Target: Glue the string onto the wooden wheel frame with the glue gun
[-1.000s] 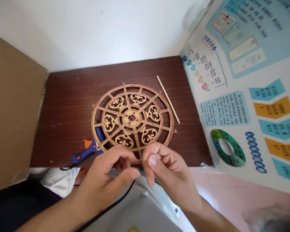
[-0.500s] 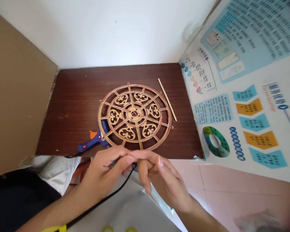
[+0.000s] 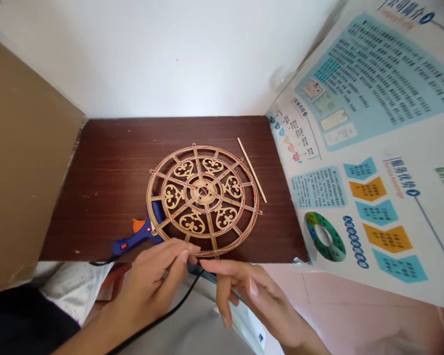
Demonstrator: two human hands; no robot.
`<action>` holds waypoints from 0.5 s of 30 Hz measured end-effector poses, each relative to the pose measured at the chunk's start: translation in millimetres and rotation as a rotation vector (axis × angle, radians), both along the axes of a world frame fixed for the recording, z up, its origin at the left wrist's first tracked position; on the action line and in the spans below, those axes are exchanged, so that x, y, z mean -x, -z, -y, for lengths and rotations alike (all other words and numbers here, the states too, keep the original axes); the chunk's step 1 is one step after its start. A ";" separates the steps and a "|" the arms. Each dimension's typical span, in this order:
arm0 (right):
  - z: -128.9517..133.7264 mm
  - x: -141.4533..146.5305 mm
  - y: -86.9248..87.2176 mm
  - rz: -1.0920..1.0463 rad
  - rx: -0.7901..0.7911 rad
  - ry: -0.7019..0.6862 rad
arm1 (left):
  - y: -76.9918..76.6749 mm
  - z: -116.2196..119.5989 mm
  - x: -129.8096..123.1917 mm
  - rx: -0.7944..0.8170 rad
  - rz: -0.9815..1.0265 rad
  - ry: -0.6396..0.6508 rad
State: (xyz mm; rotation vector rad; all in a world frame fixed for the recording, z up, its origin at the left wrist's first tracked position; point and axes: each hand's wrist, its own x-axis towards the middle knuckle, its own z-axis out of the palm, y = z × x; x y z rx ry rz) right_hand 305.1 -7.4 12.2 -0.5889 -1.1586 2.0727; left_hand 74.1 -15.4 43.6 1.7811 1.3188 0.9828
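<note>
A round, pale wooden openwork wheel [image 3: 208, 198] lies on the dark brown tabletop [image 3: 107, 182], its two outer rings joined by straight spokes. Six scrolled, heart-like ornaments circle the hub, small tabs jut from the rim, and thin red and white lines run along rings and spokes. At its near edge, the left hand [image 3: 159, 278] has thumb and forefinger together; whether they pinch anything cannot be told. The right hand [image 3: 257, 293] has its fingers apart, forefinger outstretched. A blue glue gun [image 3: 135, 238] reaches under the rim; a thin stick [image 3: 252, 170] lies beyond the opposite side.
</note>
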 end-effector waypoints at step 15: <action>-71.3 -15.7 3.4 0.917 -1.155 0.376 | 3.4 -11.5 37.3 0.033 0.027 -0.159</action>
